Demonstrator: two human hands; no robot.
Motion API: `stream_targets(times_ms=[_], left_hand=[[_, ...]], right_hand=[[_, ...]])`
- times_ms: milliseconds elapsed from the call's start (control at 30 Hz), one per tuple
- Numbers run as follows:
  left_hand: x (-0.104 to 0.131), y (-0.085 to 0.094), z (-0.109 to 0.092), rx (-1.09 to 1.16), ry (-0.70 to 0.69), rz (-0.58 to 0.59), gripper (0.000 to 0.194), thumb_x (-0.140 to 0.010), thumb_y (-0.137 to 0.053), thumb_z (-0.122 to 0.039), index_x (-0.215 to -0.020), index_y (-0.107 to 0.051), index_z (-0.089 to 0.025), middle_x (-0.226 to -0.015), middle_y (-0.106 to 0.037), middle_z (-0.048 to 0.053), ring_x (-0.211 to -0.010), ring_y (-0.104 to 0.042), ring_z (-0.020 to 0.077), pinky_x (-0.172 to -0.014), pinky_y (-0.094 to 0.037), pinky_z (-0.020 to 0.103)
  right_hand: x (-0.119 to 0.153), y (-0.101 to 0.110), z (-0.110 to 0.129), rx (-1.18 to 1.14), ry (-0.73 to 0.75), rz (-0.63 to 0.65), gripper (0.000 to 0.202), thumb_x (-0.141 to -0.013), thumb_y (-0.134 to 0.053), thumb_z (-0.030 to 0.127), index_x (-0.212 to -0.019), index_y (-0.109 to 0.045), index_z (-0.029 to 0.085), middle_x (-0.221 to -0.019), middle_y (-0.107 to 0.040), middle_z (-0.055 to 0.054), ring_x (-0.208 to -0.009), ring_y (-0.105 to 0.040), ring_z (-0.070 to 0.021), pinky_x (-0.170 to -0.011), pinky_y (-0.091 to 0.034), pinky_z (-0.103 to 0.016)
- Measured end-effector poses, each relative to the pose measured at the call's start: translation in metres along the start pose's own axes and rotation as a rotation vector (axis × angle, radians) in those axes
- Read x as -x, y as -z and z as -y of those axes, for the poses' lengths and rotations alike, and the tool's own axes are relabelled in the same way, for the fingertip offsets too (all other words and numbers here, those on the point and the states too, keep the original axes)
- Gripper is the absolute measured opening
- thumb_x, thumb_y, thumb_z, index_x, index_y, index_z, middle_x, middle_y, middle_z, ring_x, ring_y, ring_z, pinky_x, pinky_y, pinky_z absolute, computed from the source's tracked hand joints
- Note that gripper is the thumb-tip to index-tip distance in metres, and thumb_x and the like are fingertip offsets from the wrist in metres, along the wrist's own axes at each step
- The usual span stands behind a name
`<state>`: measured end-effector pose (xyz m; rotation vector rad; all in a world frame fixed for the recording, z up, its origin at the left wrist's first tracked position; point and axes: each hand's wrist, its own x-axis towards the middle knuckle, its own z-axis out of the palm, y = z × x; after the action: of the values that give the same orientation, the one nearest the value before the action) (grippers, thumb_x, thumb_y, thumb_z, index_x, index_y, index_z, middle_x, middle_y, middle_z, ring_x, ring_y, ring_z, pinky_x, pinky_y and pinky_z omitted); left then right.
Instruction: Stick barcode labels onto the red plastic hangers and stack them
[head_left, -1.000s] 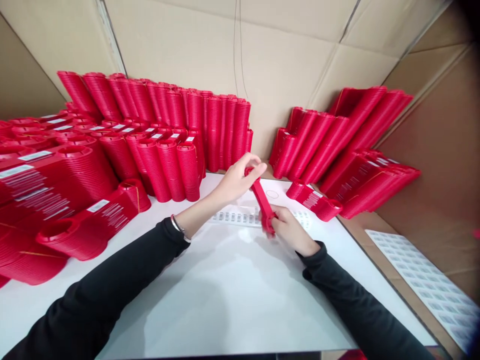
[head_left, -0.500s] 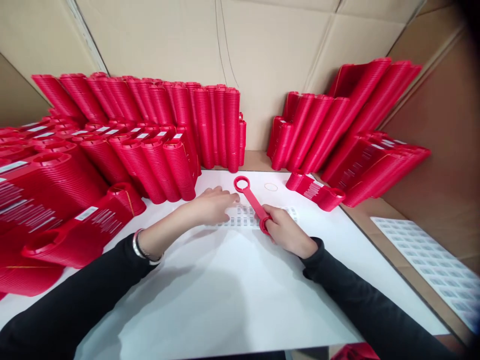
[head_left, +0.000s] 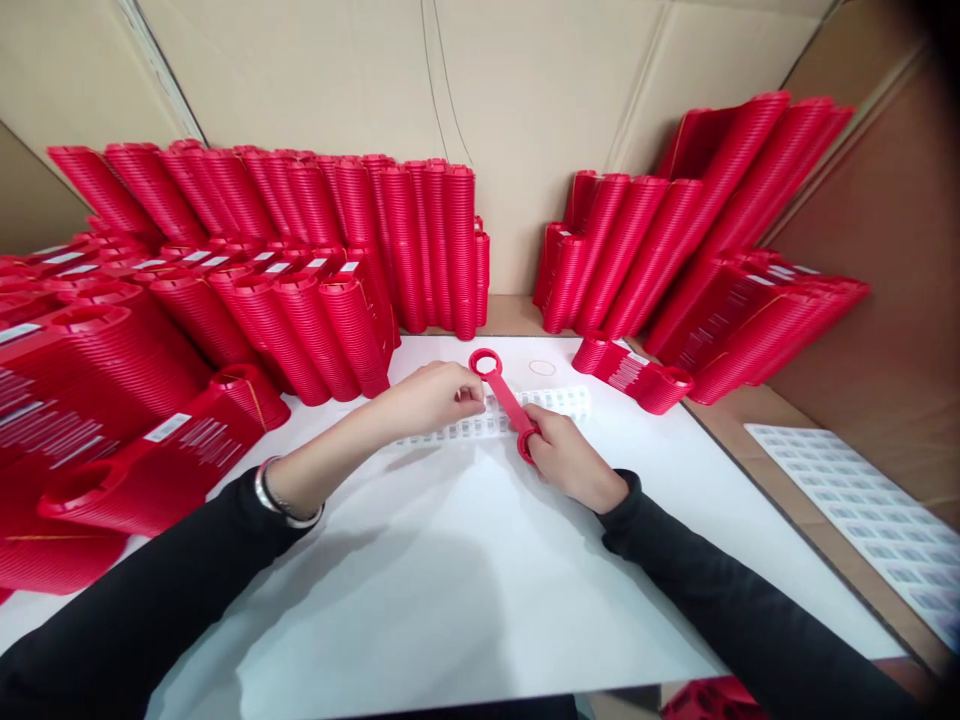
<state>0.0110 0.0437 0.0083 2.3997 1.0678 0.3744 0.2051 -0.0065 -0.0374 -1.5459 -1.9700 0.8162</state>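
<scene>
My right hand (head_left: 574, 457) is closed around the near end of a flat red plastic piece with a ring at each end (head_left: 506, 402), which slants up and away to the left. My left hand (head_left: 439, 393) has its thumb and fingers pinched together close to the far ring; whatever is between the fingertips is too small to make out. Under both hands lies a narrow white strip of small printed labels (head_left: 457, 430), partly covered by the left hand and the red piece.
Tall stacks of red ringed pieces (head_left: 360, 330) fill the left and back. More red stacks (head_left: 637, 250) lean at the back right, with a banded bundle (head_left: 634, 373) before them. A rubber band (head_left: 542, 368) lies on the white table surface (head_left: 390, 620). A label sheet (head_left: 862, 510) lies at the right.
My left hand has gone from loosely spread fingers to a pinch, lifting slightly toward the red piece. The label strip has shifted a little left. My right hand keeps its hold.
</scene>
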Motion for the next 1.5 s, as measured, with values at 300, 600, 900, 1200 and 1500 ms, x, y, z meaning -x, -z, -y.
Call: stream_targets(times_ms=[300, 600, 900, 1200, 1500], left_hand=[[-0.001, -0.002, -0.017, 0.488, 0.08, -0.025, 0.023, -0.079, -0.052, -0.035, -0.079, -0.063, -0.014, -0.055, -0.043, -0.004, -0.047, -0.036, 0.006, -0.043, -0.025, 0.018], [0.0, -0.004, -0.028, 0.533, 0.086, -0.086, 0.023, -0.077, -0.054, -0.035, -0.074, -0.064, -0.014, -0.055, -0.046, -0.003, -0.046, -0.037, 0.0056, -0.041, -0.026, 0.018], [-0.001, -0.011, -0.027, 0.461, 0.104, -0.135, 0.022, -0.078, -0.053, -0.032, -0.072, -0.063, -0.013, -0.052, -0.042, -0.004, -0.045, -0.031, 0.0051, -0.041, -0.021, 0.018], [0.004, -0.021, -0.034, 0.094, 0.01, -0.324, 0.019, -0.083, -0.048, -0.029, -0.074, -0.06, -0.017, -0.049, -0.041, -0.006, -0.047, -0.035, 0.0068, -0.047, -0.026, 0.021], [0.007, -0.026, -0.03, -0.687, -0.222, -0.558, 0.029, -0.09, -0.036, -0.037, -0.092, -0.056, -0.016, -0.089, -0.058, 0.008, -0.08, -0.052, 0.0187, -0.06, -0.036, 0.028]], right_hand=[[0.006, -0.001, 0.011, 0.151, 0.003, -0.088, 0.016, -0.07, -0.034, 0.006, -0.073, -0.039, 0.02, -0.066, -0.053, -0.002, -0.06, -0.046, -0.0151, -0.057, -0.029, -0.024], [0.01, 0.002, 0.014, 0.267, 0.045, -0.124, 0.017, -0.07, -0.035, 0.006, -0.077, -0.042, 0.02, -0.062, -0.051, -0.002, -0.056, -0.044, -0.0157, -0.054, -0.027, -0.024], [0.012, 0.001, 0.016, 0.267, 0.05, -0.131, 0.017, -0.07, -0.035, 0.006, -0.078, -0.04, 0.02, -0.062, -0.048, -0.001, -0.055, -0.043, -0.0153, -0.053, -0.026, -0.024], [0.014, 0.001, 0.017, 0.123, 0.083, -0.159, 0.018, -0.068, -0.034, 0.004, -0.073, -0.036, 0.021, -0.062, -0.046, 0.001, -0.056, -0.042, -0.0147, -0.054, -0.029, -0.024], [0.017, 0.0, 0.02, 0.005, 0.162, -0.182, 0.018, -0.069, -0.034, 0.004, -0.069, -0.032, 0.022, -0.06, -0.042, 0.003, -0.054, -0.039, -0.0135, -0.054, -0.029, -0.023]])
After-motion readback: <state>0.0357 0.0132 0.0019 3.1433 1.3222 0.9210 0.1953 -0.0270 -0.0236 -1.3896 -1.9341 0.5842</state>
